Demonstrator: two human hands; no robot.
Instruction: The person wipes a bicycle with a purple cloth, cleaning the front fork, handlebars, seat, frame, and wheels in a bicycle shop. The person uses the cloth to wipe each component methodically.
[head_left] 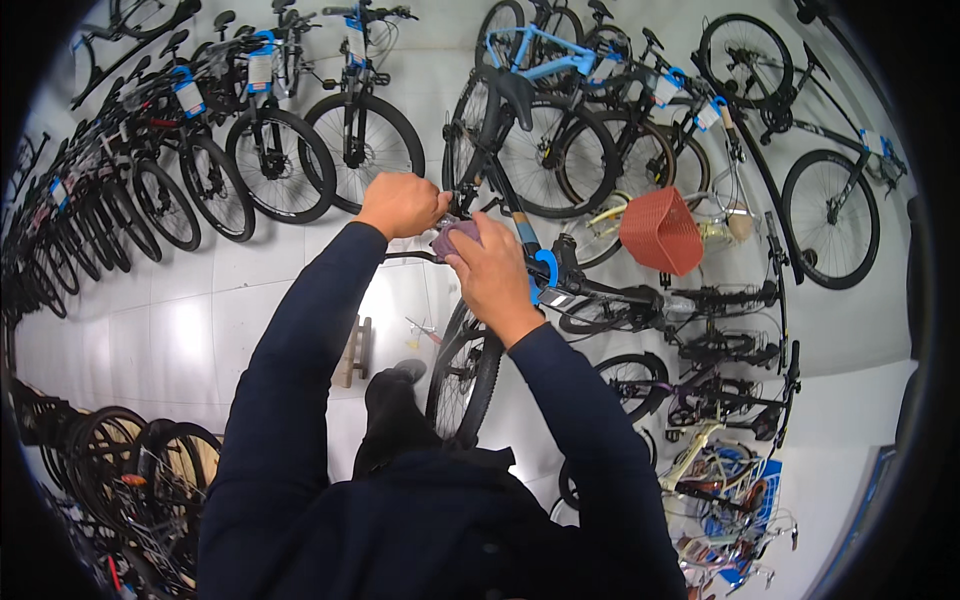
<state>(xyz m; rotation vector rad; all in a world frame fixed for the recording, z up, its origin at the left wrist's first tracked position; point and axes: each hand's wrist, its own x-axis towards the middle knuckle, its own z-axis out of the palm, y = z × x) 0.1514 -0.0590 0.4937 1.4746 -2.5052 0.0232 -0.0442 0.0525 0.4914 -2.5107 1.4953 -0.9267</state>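
Observation:
A bicycle (524,228) with a dark, blue and tan frame stands right in front of me, its front wheel (465,375) pointing toward my body. My right hand (492,272) is closed around a crumpled purple cloth (458,240) beside the frame. Just to its left, my left hand (403,205) makes a fist with the fingertips at the same spot near the bicycle. Whatever that fist grips is hidden. A black bar (410,255) sticks out to the left below the hands. The bicycle's black saddle (515,98) is beyond them.
Rows of parked bicycles (265,165) line the left and far sides, and more (700,380) stand at right. A reddish basket (660,232) sits to the right. On the tiled floor are a small wooden stool (353,352) and a red-handled tool (425,330) near my shoe.

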